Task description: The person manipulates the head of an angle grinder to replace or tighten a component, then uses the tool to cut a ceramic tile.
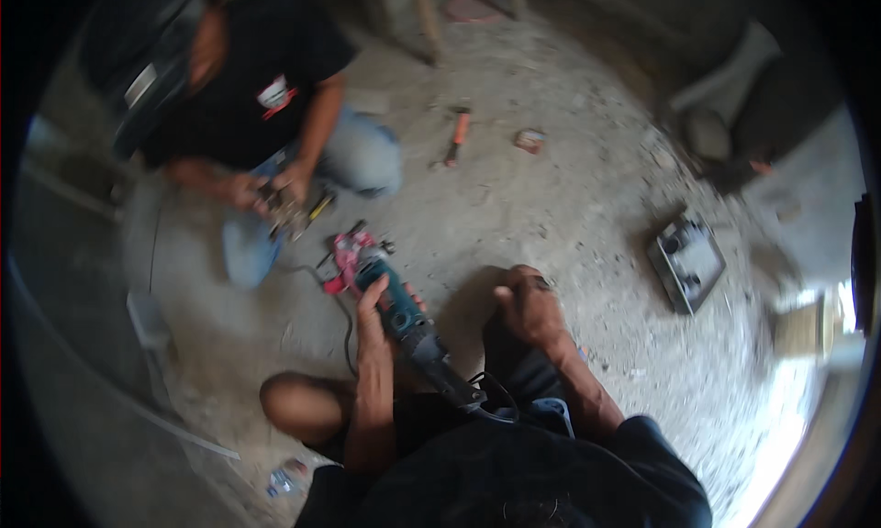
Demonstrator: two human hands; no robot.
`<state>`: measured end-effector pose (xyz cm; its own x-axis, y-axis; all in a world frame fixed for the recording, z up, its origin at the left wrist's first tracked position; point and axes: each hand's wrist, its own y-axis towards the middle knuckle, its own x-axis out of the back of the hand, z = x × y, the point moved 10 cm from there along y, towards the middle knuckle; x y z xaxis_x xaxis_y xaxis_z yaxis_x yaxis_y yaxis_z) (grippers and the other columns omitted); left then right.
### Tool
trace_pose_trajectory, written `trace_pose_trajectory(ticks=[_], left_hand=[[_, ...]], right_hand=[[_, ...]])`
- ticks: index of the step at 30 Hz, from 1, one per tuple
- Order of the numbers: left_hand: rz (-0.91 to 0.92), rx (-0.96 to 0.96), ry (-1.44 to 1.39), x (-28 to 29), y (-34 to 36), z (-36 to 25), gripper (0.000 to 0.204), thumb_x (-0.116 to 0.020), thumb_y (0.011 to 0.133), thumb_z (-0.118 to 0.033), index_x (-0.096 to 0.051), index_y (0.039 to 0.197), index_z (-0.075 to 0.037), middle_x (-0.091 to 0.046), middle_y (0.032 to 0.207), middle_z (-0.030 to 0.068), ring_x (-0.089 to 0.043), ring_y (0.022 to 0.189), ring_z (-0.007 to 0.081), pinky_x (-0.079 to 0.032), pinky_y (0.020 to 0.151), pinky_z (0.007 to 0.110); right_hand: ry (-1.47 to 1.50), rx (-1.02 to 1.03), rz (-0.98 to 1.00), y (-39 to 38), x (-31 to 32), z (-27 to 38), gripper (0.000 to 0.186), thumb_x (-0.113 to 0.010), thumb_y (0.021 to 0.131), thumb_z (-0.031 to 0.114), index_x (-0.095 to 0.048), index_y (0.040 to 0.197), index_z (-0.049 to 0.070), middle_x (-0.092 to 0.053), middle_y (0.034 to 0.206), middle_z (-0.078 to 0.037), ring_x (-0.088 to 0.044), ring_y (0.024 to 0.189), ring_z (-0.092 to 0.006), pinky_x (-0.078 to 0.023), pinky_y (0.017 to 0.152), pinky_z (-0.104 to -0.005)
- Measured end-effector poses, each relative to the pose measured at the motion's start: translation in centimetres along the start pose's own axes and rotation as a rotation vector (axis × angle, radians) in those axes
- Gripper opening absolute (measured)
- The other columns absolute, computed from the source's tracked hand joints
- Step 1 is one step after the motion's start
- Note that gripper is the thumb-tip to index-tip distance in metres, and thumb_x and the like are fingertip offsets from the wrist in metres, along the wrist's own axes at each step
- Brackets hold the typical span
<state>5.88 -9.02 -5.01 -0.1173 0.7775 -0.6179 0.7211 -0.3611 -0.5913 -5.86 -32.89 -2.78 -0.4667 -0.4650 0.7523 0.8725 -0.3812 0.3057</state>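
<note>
My left hand (376,312) is wrapped around a teal and black power tool (404,312), likely a grinder, held across my lap with its cord looping below. Its front end lies at a crumpled pink-red cloth or bag (349,257) with small dark items on it. My right hand (528,308) is at my right knee, fingers curled with a small dark band or object at them; whether it holds anything is unclear. A co-worker in a dark helmet and T-shirt (248,88) crouches at upper left, holding a tan metallic object (284,211) beside a yellow tool (320,204).
An orange-handled tool (460,129) and small box (529,141) lie on the concrete floor (596,179) ahead. An open metal case (681,276) is at right, a plastic bottle (286,477) at lower left, concrete walls around, wooden posts (427,23) at the back.
</note>
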Motion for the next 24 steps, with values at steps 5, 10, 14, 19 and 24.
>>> trace_pose_trajectory(ticks=[5,10,14,19,24], left_hand=[[-0.006,0.043,0.000,-0.2,-0.7,0.1,0.045,-0.075,0.083,-0.038,-0.057,0.104,-0.003,-0.065,0.089,0.0126,-0.067,0.071,0.0281,-0.060,0.069,0.044],[0.041,0.007,-0.143,2.5,-0.1,1.1,0.049,-0.079,0.079,-0.038,-0.058,0.105,-0.002,-0.062,0.089,0.0110,-0.067,0.070,0.0262,-0.060,0.066,0.042],[0.033,-0.042,-0.177,2.6,-0.3,1.8,0.045,-0.079,0.079,-0.039,-0.058,0.100,-0.006,-0.059,0.079,0.0064,-0.065,0.064,0.0216,-0.058,0.058,0.038],[0.000,-0.063,-0.234,1.5,-0.5,2.2,0.037,-0.078,0.078,-0.037,-0.055,0.090,-0.010,-0.052,0.073,0.0014,-0.057,0.056,0.0152,-0.051,0.051,0.032],[0.003,-0.046,-0.279,2.0,0.5,3.2,0.035,-0.077,0.078,-0.036,-0.054,0.090,-0.012,-0.050,0.072,-0.0008,-0.051,0.054,0.0116,-0.046,0.048,0.030]], right_hand=[[-0.568,-0.313,0.126,-5.4,-2.5,-11.7,0.081,-0.037,0.098,0.066,-0.072,0.098,-0.007,-0.070,0.096,-0.032,-0.065,0.104,-0.0478,-0.043,0.097,-0.0620],[-0.522,-0.507,0.658,-7.7,-7.9,-11.5,0.093,-0.023,0.098,0.071,-0.070,0.116,-0.007,-0.065,0.115,-0.036,-0.055,0.122,-0.0476,-0.031,0.110,-0.0637],[-0.509,-0.566,0.694,-7.3,-8.1,-13.1,0.102,-0.018,0.095,0.075,-0.064,0.124,-0.010,-0.059,0.127,-0.036,-0.043,0.136,-0.0463,-0.025,0.115,-0.0626],[-0.461,-0.587,0.811,-6.5,-8.2,-17.2,0.107,-0.012,0.093,0.078,-0.061,0.129,-0.010,-0.056,0.135,-0.034,-0.041,0.138,-0.0479,-0.022,0.119,-0.0578],[-0.418,-0.568,0.843,-4.7,-9.5,-17.6,0.104,-0.022,0.091,0.081,-0.062,0.128,-0.008,-0.058,0.132,-0.034,-0.049,0.134,-0.0434,-0.030,0.115,-0.0532]])
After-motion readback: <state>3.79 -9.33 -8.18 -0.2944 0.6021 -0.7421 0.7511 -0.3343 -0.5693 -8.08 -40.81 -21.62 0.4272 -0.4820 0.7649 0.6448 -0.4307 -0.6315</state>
